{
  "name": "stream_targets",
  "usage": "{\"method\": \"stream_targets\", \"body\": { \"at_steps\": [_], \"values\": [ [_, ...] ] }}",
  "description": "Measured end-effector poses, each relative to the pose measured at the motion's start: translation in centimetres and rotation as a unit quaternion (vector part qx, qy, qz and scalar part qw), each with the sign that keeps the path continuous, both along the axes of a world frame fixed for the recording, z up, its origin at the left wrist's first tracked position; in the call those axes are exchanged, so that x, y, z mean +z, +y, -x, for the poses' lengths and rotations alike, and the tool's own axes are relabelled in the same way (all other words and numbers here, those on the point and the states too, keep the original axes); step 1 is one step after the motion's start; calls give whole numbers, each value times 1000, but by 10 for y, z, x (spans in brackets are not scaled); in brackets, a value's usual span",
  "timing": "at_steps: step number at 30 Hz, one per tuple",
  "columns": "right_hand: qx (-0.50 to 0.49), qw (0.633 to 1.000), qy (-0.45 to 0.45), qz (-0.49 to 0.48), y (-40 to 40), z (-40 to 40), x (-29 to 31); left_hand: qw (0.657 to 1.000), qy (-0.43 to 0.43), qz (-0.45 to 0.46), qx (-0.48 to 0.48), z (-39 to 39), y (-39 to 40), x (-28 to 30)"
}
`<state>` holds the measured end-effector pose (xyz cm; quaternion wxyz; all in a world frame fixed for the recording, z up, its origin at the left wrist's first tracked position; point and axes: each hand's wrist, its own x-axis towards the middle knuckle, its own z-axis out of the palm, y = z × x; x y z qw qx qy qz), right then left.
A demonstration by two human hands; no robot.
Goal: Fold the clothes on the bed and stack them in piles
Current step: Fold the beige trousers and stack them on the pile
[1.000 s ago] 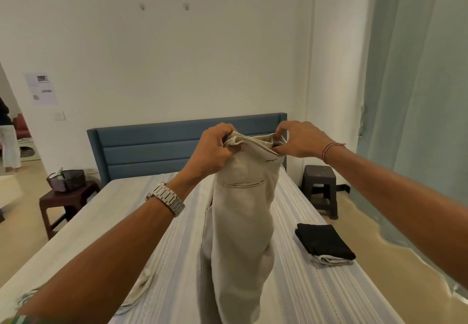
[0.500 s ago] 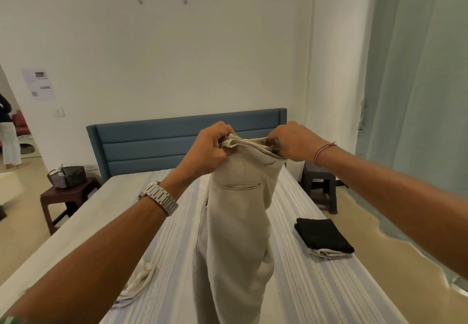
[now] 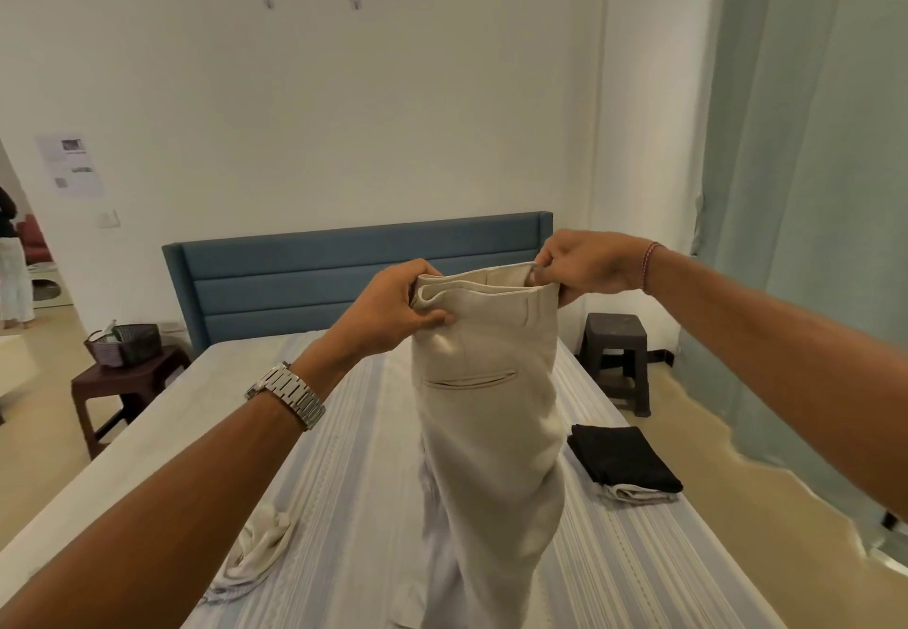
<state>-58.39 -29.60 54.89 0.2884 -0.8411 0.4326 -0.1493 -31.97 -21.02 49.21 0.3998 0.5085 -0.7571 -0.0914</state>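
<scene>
In the head view, beige trousers (image 3: pixel 486 412) are being held up over the middle of the bed (image 3: pixel 344 505), their legs trailing down toward 6 o'clock. The waistband is being pinched at its 9 o'clock end by the left hand (image 3: pixel 393 314) and at its 3 o'clock end by the right hand (image 3: pixel 584 265), fingers curled round the cloth. Compared with a second ago, the hands are being drawn further apart, so the waistband is being pulled out wide and flat; this is judged to be squaring-up before a fold. A folded black garment (image 3: pixel 624 456) is lying at 4 o'clock on a pale one, and a crumpled cream garment (image 3: pixel 260 550) is waiting at 8 o'clock.
</scene>
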Motion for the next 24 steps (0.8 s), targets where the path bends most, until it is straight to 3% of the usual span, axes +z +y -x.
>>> {"method": "stream_targets", "body": {
  "at_steps": [3,8,13,20,24],
  "values": [
    [4,1000,7,-3,4,-2,-3,1000,-13,1,17,0,-1,-3],
    [-14,986,134,95,5,-3,0,999,-51,10,14,1,1,-3],
    [31,997,66,0,5,9,8,999,-39,19,14,-5,6,-4],
    [103,994,-26,-36,1,10,-7,998,-27,47,20,-6,3,-3],
    [80,995,-56,1,5,6,-23,997,-8,61,41,-10,0,-3]
  ]
}}
